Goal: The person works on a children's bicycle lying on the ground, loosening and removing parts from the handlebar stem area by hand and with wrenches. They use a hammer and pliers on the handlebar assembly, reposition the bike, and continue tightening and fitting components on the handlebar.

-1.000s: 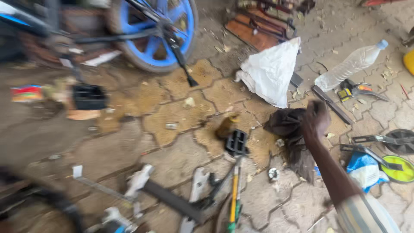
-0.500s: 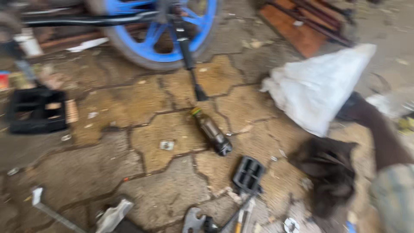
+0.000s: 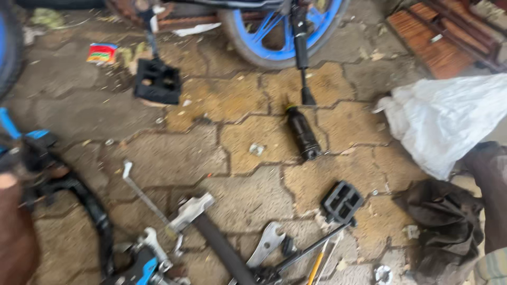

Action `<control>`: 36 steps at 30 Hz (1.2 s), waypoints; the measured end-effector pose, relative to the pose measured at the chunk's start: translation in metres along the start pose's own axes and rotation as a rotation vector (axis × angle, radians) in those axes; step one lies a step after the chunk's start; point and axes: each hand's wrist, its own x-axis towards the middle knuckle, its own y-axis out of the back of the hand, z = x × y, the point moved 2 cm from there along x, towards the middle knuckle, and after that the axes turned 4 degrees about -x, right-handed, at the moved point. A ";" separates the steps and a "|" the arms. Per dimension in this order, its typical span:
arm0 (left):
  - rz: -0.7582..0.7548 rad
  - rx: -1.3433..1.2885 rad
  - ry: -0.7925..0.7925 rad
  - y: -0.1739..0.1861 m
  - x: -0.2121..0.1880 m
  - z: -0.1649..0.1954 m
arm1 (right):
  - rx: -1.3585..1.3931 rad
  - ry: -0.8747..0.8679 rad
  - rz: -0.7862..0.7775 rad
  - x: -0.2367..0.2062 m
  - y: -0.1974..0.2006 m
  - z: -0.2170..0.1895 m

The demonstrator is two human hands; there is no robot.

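Observation:
My right hand comes in at the right edge, its forearm rising from a striped sleeve. It lies between a crumpled dark rag and a white plastic bag, and its fingers are hidden. A blurred brown shape at the lower left edge seems to be my left hand, next to a black curved bicycle part. On the paving in the middle lie a black cylinder and a loose black pedal.
A blue-rimmed wheel and a kickstand stand at the top, with a mounted black pedal to the left. A flat spanner, a metal-headed dark bar and a yellow-handled tool lie at the bottom. Reddish planks are top right.
The view has swung left and come closer to the ground. My right arm has slid to the right edge of the picture, and the dark rag now lies beside it.

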 end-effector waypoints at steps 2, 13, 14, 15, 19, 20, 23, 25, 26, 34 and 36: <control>-0.037 0.008 0.022 -0.004 0.001 0.009 | -0.004 -0.003 0.017 -0.004 -0.002 -0.001; -0.015 -0.338 -0.056 -0.031 0.004 0.004 | 0.255 0.017 0.215 -0.077 -0.049 -0.042; 0.009 -0.353 -0.046 -0.034 0.004 0.003 | 0.340 0.033 0.248 -0.089 -0.058 -0.050; 0.030 -0.363 -0.031 -0.035 0.003 0.002 | 0.433 0.039 0.264 -0.107 -0.066 -0.051; 0.105 -0.451 0.231 -0.043 -0.001 0.001 | 0.835 0.142 0.185 -0.200 -0.057 -0.040; 0.101 -0.426 0.296 -0.044 -0.003 0.003 | 0.920 0.180 0.123 -0.227 -0.064 -0.053; 0.038 -0.518 0.477 -0.048 -0.002 0.009 | 1.076 0.315 -0.136 -0.306 -0.080 -0.127; -0.011 -0.736 0.603 -0.046 0.001 0.013 | 0.968 0.364 -0.241 -0.342 -0.092 -0.208; -0.042 -0.813 0.648 -0.046 0.004 0.014 | 0.871 0.231 -0.228 -0.352 -0.095 -0.247; -0.168 -1.250 0.727 -0.038 0.014 0.036 | 0.303 0.962 0.068 -0.375 -0.091 -0.420; -0.145 -1.222 0.741 -0.031 0.007 0.046 | 0.379 0.855 0.117 -0.350 -0.098 -0.412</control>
